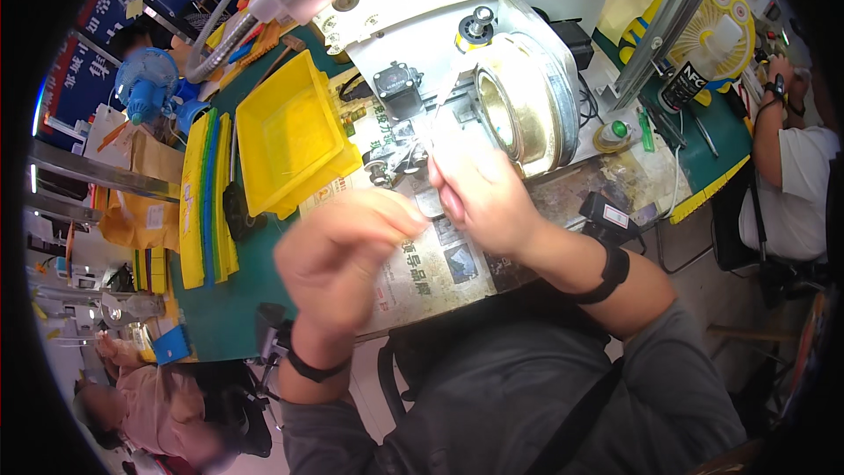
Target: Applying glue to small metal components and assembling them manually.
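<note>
My right hand (482, 193) reaches toward a small clear part (420, 135) by the black fixture (397, 86) of a bench machine, its fingers pinched around that part. My left hand (338, 259) hovers blurred over a sheet of newspaper (440, 264), fingers curled together; whether it holds anything is hidden. A large round metal drum (523, 97) of the machine stands just right of the fixture.
An empty yellow bin (290, 136) sits left of the newspaper, beside stacked yellow and green trays (204, 202). A yellow fan (712, 26) stands at the back right. One person sits at the right (791, 176), another at the lower left (141, 405).
</note>
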Available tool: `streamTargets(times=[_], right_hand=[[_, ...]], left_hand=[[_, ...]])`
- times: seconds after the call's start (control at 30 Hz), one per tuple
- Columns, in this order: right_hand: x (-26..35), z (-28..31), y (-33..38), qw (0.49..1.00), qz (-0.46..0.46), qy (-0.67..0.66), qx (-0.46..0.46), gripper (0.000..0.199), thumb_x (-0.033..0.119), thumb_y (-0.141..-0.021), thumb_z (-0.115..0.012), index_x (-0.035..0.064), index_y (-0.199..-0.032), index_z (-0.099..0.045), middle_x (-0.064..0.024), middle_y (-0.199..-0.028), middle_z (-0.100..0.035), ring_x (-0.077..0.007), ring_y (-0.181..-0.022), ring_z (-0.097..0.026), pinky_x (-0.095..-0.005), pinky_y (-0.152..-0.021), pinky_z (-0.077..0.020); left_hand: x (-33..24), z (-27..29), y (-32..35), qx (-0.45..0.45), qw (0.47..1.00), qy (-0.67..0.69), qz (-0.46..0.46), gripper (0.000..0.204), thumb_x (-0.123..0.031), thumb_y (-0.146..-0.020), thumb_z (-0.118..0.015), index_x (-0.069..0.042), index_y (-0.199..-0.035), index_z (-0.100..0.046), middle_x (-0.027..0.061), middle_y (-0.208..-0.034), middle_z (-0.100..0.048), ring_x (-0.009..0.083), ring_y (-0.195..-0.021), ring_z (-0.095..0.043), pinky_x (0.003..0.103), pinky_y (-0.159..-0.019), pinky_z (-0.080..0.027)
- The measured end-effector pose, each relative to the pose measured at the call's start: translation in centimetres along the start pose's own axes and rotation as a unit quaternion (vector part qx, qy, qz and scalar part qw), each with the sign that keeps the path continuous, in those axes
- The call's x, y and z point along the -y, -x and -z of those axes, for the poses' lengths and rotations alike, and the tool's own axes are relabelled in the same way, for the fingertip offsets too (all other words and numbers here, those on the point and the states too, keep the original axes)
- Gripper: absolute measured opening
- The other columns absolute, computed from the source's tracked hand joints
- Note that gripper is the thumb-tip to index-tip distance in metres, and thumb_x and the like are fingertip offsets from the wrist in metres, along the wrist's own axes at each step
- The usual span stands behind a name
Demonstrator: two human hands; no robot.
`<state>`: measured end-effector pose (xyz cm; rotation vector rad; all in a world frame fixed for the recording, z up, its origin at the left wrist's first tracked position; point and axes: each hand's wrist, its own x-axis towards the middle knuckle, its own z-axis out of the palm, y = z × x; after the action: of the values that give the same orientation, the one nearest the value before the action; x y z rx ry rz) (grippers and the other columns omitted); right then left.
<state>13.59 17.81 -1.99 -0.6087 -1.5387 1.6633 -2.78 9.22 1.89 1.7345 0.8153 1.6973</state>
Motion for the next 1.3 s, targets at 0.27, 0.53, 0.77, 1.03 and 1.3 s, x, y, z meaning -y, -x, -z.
streamTargets(times=[0.27,0.53,0.77,1.03,1.3], right_hand=[[0.4,9.1,6.3,0.865,0.168,0.448,0.149,0.011,0.01,-0.093,-0.059,0.0013,-0.095,-0.065,-0.0168,-0.082,-0.062,-0.0372,-0.075,-0.062,-0.0449,-0.063,-0.0494],[4.4,9.0,7.7,0.827,0.206,0.487,0.192,0.035,0.015,-0.078,-0.077,0.0036,-0.11,-0.067,-0.0147,-0.103,-0.066,-0.0351,-0.096,-0.062,-0.0448,-0.086,-0.0475],[0.8,0.7,3.6,0.986,0.0,0.152,0.071,0.027,0.015,-0.096,-0.065,0.0001,-0.118,-0.058,-0.0028,-0.089,-0.059,-0.0103,-0.082,-0.058,-0.0286,-0.075,-0.0489],[-1.0,-1.4,-1.2,0.991,0.039,-0.043,-0.117,0.017,0.015,-0.103,-0.057,-0.0011,-0.105,-0.057,-0.0019,-0.081,-0.059,-0.0071,-0.072,-0.055,-0.0233,-0.066,-0.0476],[-2.5,-1.9,-1.8,0.983,0.082,-0.05,-0.155,0.015,0.018,-0.105,-0.055,0.0029,-0.102,-0.058,0.002,-0.072,-0.05,-0.0051,-0.061,-0.043,-0.0222,-0.057,-0.0366]], left_hand=[[6.0,18.6,-3.8,0.014,0.806,-0.554,0.206,0.036,-0.033,-0.095,-0.064,-0.007,-0.119,-0.073,0.0244,-0.142,-0.055,0.0402,-0.119,-0.062,0.041,-0.096,-0.052],[5.2,13.0,-4.5,-0.114,0.851,-0.495,0.132,0.027,-0.022,-0.088,-0.072,0.0,-0.103,-0.074,0.015,-0.095,-0.073,0.0256,-0.077,-0.071,0.034,-0.077,-0.054],[2.8,4.4,0.0,-0.027,0.894,-0.439,0.088,0.016,-0.013,-0.089,-0.071,0.001,-0.096,-0.071,0.0129,-0.088,-0.072,0.0248,-0.081,-0.07,0.033,-0.076,-0.053],[7.6,2.4,1.5,0.084,0.927,-0.342,0.129,0.029,-0.02,-0.103,-0.056,-0.001,-0.088,-0.072,0.0128,-0.079,-0.069,0.026,-0.07,-0.067,0.036,-0.066,-0.051],[8.0,2.7,1.8,0.078,0.884,-0.461,-0.005,0.033,-0.024,-0.102,-0.057,-0.002,-0.079,-0.067,0.0149,-0.072,-0.061,0.0371,-0.07,-0.059,0.046,-0.064,-0.045]])
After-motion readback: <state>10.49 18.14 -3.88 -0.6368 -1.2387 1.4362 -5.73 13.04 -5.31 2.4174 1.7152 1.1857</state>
